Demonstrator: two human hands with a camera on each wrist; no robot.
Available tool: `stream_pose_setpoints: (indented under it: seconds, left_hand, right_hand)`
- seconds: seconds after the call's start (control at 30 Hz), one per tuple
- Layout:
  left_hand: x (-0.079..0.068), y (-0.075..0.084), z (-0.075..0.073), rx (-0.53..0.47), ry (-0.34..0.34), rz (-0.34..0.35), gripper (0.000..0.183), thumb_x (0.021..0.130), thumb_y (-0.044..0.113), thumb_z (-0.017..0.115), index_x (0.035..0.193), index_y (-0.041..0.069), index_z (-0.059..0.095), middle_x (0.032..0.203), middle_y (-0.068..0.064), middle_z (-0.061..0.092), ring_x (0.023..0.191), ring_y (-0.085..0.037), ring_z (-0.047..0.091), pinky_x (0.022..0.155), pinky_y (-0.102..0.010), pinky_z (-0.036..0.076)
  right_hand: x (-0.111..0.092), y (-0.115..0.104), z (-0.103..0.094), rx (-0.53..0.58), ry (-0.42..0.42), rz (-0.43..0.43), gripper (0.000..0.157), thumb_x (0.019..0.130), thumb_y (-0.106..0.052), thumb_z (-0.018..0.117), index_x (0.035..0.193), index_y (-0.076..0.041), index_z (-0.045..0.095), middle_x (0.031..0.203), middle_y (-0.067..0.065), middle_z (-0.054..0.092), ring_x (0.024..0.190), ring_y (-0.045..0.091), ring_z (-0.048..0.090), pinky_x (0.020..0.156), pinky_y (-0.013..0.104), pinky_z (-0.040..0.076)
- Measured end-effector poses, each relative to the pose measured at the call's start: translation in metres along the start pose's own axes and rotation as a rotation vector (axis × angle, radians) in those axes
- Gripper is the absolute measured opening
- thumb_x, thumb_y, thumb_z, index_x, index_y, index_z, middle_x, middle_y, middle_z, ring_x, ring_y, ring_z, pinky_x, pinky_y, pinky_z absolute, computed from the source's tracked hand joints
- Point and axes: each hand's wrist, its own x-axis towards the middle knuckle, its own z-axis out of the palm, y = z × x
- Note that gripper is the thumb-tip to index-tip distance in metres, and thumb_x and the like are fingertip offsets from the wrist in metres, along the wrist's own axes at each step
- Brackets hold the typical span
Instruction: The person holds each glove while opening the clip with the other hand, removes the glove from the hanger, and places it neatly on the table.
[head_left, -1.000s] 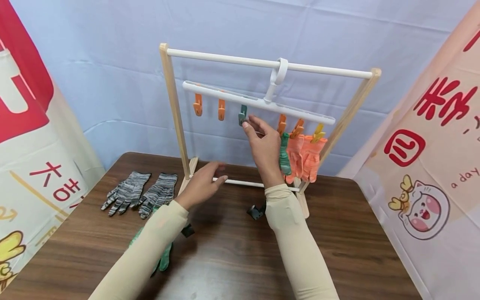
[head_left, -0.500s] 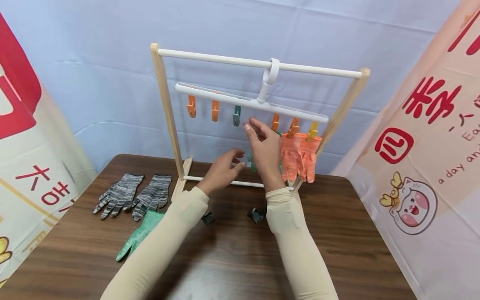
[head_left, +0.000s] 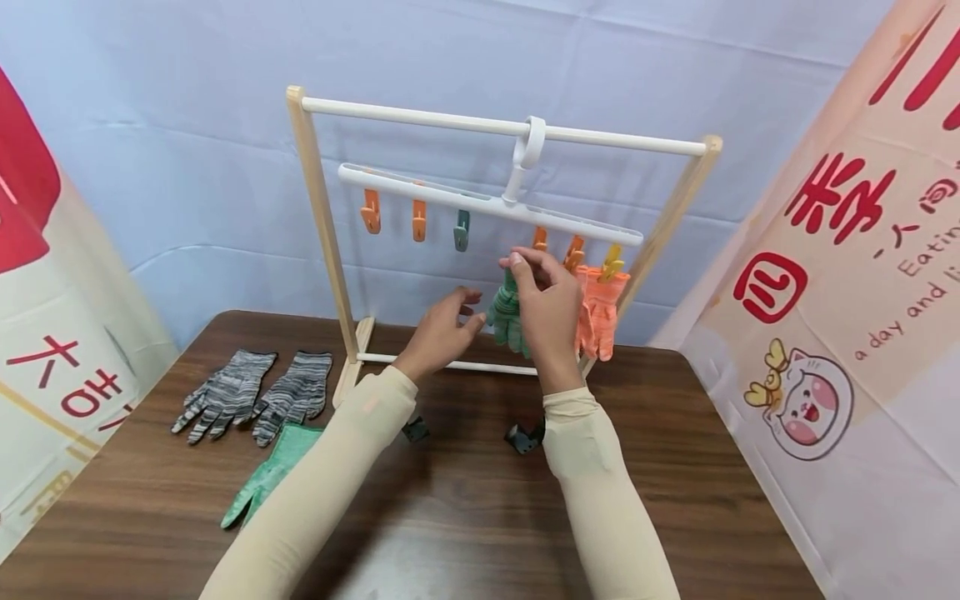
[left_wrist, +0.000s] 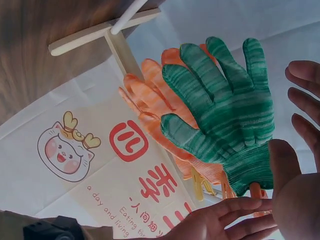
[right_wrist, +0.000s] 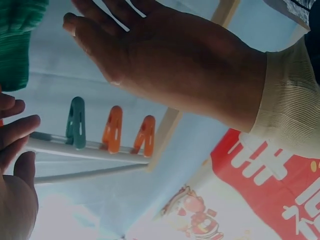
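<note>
A green striped knit glove [head_left: 507, 310] hangs fingers down from an orange clip [left_wrist: 256, 191] pinching its cuff, beside coral gloves [head_left: 600, 312]. My right hand [head_left: 551, 308] is at the cuff, overlapping it in the head view. In the right wrist view, thumb and fingers of the right hand [right_wrist: 17, 160] stand apart, with nothing between them. My left hand [head_left: 442, 333] is to the left of the green glove, fingers loosely bent and holding nothing. A teal clip [head_left: 461, 232] and two orange clips [head_left: 418, 221] carry nothing on the white hanger [head_left: 450, 197].
The hanger hooks over the white rod of a wooden-sided rack [head_left: 318, 183] standing on the brown table [head_left: 675, 483]. Two grey striped gloves [head_left: 228, 392] lie at the left, near a light green glove [head_left: 277, 462] partly covered by my left sleeve. A yellow clip [head_left: 613, 262] holds coral fabric.
My left hand has moved right, towards the hanging green glove. My right hand has moved from beside the teal clip to the glove's cuff. The green glove has turned and now shows more broadly.
</note>
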Motion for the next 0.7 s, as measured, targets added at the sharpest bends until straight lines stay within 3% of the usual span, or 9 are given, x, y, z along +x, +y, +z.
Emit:
stream_pose_setpoints:
  seconds: [0.13, 0.4, 0.53, 0.7]
  left_hand:
    - [0.003, 0.003, 0.001, -0.016, -0.004, 0.001, 0.040, 0.093, 0.028, 0.054, 0.131, 0.017, 0.046, 0.128, -0.001, 0.051, 0.111, -0.021, 0.052, 0.081, -0.035, 0.046]
    - [0.009, 0.008, 0.003, -0.033, -0.022, -0.010, 0.044, 0.094, 0.030, 0.052, 0.134, 0.016, 0.043, 0.132, -0.003, 0.048, 0.114, -0.021, 0.049, 0.085, -0.036, 0.045]
    - [0.014, 0.011, 0.004, -0.038, -0.021, -0.011, 0.045, 0.094, 0.031, 0.051, 0.135, 0.016, 0.042, 0.132, -0.004, 0.047, 0.115, -0.023, 0.049, 0.087, -0.036, 0.044]
    - [0.018, 0.017, 0.005, -0.052, -0.022, -0.002, 0.046, 0.094, 0.031, 0.051, 0.136, 0.016, 0.040, 0.133, -0.003, 0.046, 0.117, -0.023, 0.048, 0.090, -0.035, 0.042]
  right_hand:
    - [-0.001, -0.001, -0.006, -0.003, 0.071, -0.043, 0.017, 0.091, -0.012, 0.058, 0.101, -0.002, 0.068, 0.089, 0.016, 0.068, 0.078, 0.013, 0.061, 0.065, 0.025, 0.044]
    - [-0.004, 0.003, -0.015, -0.045, 0.276, -0.046, 0.020, 0.090, -0.012, 0.058, 0.106, -0.001, 0.066, 0.097, 0.015, 0.066, 0.087, 0.021, 0.059, 0.076, 0.035, 0.046]
    - [0.000, 0.023, -0.016, -0.067, 0.289, -0.024, 0.023, 0.089, -0.014, 0.060, 0.110, -0.006, 0.065, 0.104, 0.010, 0.065, 0.092, 0.020, 0.058, 0.081, 0.038, 0.046]
    - [0.003, 0.045, -0.017, -0.089, 0.242, -0.026, 0.027, 0.089, -0.020, 0.062, 0.114, -0.012, 0.064, 0.109, 0.006, 0.064, 0.096, 0.014, 0.059, 0.083, 0.033, 0.047]
